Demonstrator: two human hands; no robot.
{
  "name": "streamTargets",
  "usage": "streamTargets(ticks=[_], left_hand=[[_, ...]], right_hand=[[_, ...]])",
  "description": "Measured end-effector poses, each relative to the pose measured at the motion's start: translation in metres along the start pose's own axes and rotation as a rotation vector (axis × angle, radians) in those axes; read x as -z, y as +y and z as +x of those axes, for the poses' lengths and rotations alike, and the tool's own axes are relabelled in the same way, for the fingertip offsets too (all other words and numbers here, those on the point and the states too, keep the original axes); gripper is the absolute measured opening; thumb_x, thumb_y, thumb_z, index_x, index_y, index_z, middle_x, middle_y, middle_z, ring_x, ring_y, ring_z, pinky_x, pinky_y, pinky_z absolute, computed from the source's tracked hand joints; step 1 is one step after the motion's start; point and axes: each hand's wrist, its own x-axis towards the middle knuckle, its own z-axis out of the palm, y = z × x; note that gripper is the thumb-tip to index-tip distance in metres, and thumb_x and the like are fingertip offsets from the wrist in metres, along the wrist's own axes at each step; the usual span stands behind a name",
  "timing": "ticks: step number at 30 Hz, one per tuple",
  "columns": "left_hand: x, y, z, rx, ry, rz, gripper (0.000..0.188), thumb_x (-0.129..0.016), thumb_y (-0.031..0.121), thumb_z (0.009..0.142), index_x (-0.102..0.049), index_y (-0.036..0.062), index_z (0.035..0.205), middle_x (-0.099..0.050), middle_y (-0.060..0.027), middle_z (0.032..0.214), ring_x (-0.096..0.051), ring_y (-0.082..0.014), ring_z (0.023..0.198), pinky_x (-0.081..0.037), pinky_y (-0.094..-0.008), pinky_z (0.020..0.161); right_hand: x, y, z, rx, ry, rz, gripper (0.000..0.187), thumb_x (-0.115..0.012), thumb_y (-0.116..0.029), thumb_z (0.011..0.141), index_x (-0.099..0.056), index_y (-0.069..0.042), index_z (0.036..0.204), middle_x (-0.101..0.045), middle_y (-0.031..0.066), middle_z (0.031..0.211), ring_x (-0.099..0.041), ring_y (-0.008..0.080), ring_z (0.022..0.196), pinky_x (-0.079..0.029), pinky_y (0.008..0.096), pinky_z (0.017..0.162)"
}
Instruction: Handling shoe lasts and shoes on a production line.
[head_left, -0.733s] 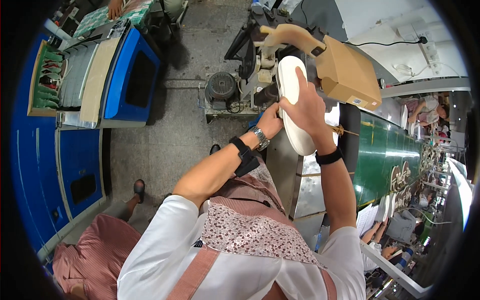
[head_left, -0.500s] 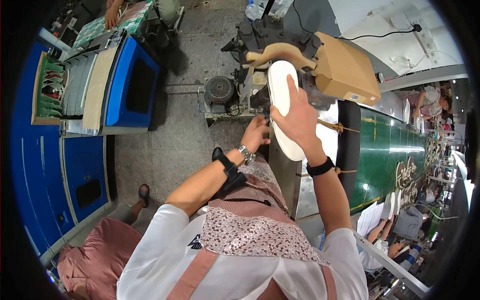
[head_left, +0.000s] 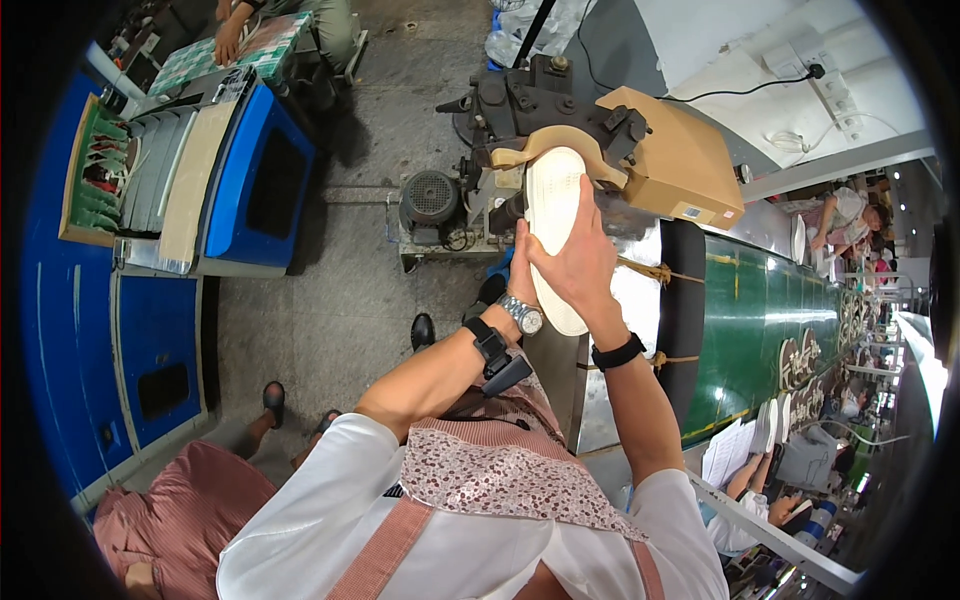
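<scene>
The person's right hand (head_left: 578, 258) holds a white shoe sole (head_left: 550, 205), its thumb laid across the face and its fingers stretched forward along the right edge. The left hand (head_left: 520, 262) is at the sole's left edge, nearer the middle than the far end; its fingers are partly hidden, so whether it grips or only steadies cannot be told. The sole lies ahead of both wrists, its long axis running away from the body, with the near end angled slightly right. The far end sits within the bend of a curved tan piece (head_left: 560, 137) on a dark machine (head_left: 530, 97); whether they touch is unclear. A cardboard box (head_left: 680, 160) stands beyond the right hand, to its right.
</scene>
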Motion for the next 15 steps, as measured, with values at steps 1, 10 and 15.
streamTargets(ticks=[1, 10, 15], left_hand=[[0.001, 0.001, 0.0, -0.028, -0.064, 0.012, 0.076, -0.042, 0.072, 0.091, -0.047, 0.0156, 0.141, -0.057, -0.0077, 0.135, -0.058, -0.0271, 0.116, -0.048, -0.0424, 0.098], [-0.02, 0.002, -0.022, -0.079, -0.137, 0.096, 0.082, -0.035, 0.071, 0.094, -0.038, 0.0078, 0.147, -0.051, -0.0118, 0.142, -0.055, -0.0257, 0.123, -0.044, -0.0377, 0.105], [0.011, 0.044, -0.081, 0.261, -0.012, 0.331, 0.083, -0.038, 0.068, 0.095, -0.037, 0.0033, 0.147, -0.053, -0.0174, 0.138, -0.056, -0.0282, 0.123, -0.044, -0.0412, 0.105]], right_hand=[[0.0, 0.0, 0.0, 0.0, 0.014, 0.01, 0.102, -0.075, -0.036, 0.073, -0.019, 0.001, 0.149, -0.053, 0.0273, 0.12, -0.062, 0.0424, 0.1, -0.055, 0.0462, 0.078], [0.006, -0.008, -0.022, 0.032, 0.175, 0.054, 0.103, -0.079, -0.033, 0.071, -0.019, 0.001, 0.148, -0.051, 0.03, 0.125, -0.057, 0.0455, 0.109, -0.052, 0.0473, 0.087], [0.004, 0.007, -0.094, -0.451, 0.205, 1.124, 0.077, -0.06, -0.037, 0.095, -0.02, -0.002, 0.15, -0.049, 0.0236, 0.136, -0.055, 0.0343, 0.119, -0.044, 0.0436, 0.101]])
